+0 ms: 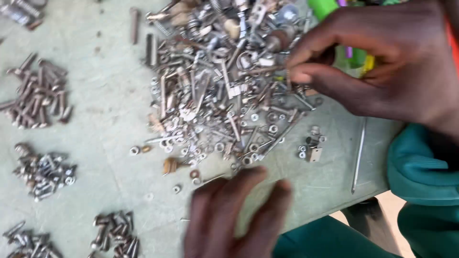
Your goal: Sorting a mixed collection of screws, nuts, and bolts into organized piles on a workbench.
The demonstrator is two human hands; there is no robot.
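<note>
The table (100, 114) carries a big mixed pile (220, 81) of screws, washers and springs just left of the right hand (382, 71) — most of it still unsorted. Well left of both hands lie small sorted heaps: bolts (38, 93), nuts (43, 172), more bolts (114, 234). A thin rod (358, 155) lies under the right hand, its long axis running away from the person. The right hand pinches narrowly at the pile's edge; what it holds, I cannot tell. The left hand (234, 215) hovers flat, fingers spread, empty — blurred.
</note>
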